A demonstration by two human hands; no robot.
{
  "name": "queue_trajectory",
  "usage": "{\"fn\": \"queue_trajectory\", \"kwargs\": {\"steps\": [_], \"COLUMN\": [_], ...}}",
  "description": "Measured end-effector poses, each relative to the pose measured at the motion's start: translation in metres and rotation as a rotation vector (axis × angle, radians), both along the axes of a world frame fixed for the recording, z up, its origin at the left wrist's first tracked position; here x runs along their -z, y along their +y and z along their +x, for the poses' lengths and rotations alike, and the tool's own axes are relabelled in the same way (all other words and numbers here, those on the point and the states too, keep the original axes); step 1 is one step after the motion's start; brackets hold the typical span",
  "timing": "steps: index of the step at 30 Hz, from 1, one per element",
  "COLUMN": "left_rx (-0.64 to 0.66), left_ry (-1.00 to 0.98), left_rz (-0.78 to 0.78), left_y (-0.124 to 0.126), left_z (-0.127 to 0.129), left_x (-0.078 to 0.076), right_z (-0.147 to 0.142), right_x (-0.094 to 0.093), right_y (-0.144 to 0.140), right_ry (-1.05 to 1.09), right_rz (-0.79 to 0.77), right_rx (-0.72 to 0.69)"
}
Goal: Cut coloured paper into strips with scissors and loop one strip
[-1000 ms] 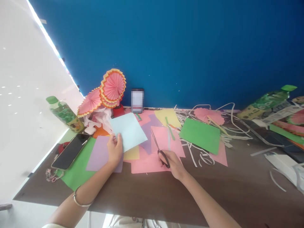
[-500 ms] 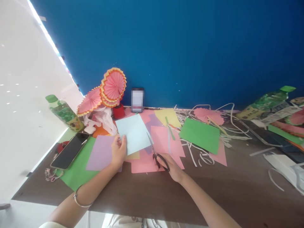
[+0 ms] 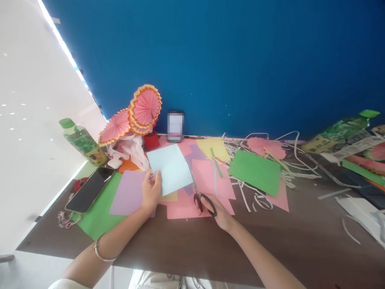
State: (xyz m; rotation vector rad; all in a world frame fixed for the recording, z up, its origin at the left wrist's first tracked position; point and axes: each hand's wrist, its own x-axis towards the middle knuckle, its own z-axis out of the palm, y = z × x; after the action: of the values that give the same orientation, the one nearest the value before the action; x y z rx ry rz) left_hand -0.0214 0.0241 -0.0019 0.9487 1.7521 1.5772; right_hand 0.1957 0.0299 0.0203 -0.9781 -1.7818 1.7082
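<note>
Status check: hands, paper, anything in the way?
Left hand grips blue sheet. Right hand holds scissors at its edge. Nothing between them.

Bottle labels (image 3: 86, 145) — print seemingly too small to read — no other legible text

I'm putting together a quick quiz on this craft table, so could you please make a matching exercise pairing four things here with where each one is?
Things:
1. light blue sheet
2. scissors
3. smartphone
4. pleated paper fans

Places:
A. at the back of the table against the blue wall
B. gripped by the right hand
C. pinched by the left hand
D. lying at the table's left edge, partly on green paper

Pairs: 1-C, 2-B, 3-D, 4-A
</note>
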Motion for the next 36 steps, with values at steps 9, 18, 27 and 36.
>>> {"fn": "queue_trajectory", "kwargs": {"steps": [9,18,27,36], "left_rx": [-0.004,0.003,-0.006,-0.010], "left_ry": [0.011,0.018,0.017,-0.016], "left_rz": [0.012,0.027,0.038,0.040], "left_y": [0.000,0.000,0.000,0.000], "left_z": [-0.002,-0.002,-0.002,-0.002], "left_x": [-0.003,-0.004,-0.007,-0.008], "right_z": [0.000,-0.001,0.000,0.000], "right_x": [0.000,0.000,0.004,0.010], "right_y": [0.000,0.000,0.002,0.003], "right_ry": [-0.017,-0.026,-0.008,0.005], "right_rz": [0.001,-0.009,-0.038,-0.064], "right_rx": [0.000,0.028,0.024,0.046]}}
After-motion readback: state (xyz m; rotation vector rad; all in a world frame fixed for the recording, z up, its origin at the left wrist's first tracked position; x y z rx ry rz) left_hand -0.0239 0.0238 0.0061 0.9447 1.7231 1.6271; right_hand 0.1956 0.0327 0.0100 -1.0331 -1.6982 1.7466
